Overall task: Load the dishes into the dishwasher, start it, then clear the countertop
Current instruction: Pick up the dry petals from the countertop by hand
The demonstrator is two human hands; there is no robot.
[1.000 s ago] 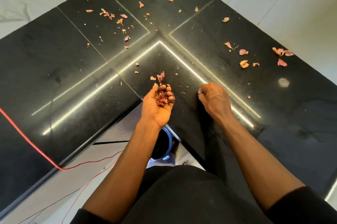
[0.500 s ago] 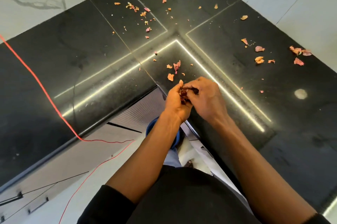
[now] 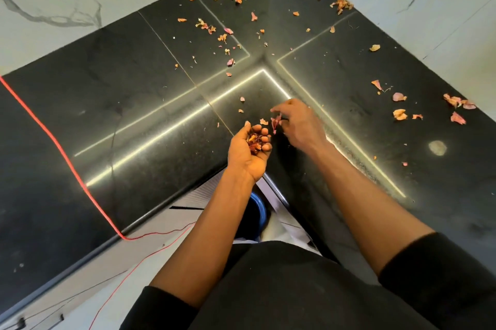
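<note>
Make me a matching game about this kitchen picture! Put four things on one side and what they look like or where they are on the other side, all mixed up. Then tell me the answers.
Things:
1. cord
2. bucket
3. left hand
4. round spot

Descriptions:
A. pale, on the right part of the black countertop
B. palm up, cupping a heap of peels
C. red, lying across the countertop's left part and over its edge
D. blue, down below the countertop's edge

Pairs: 1-C, 2-D, 3-B, 4-A
</note>
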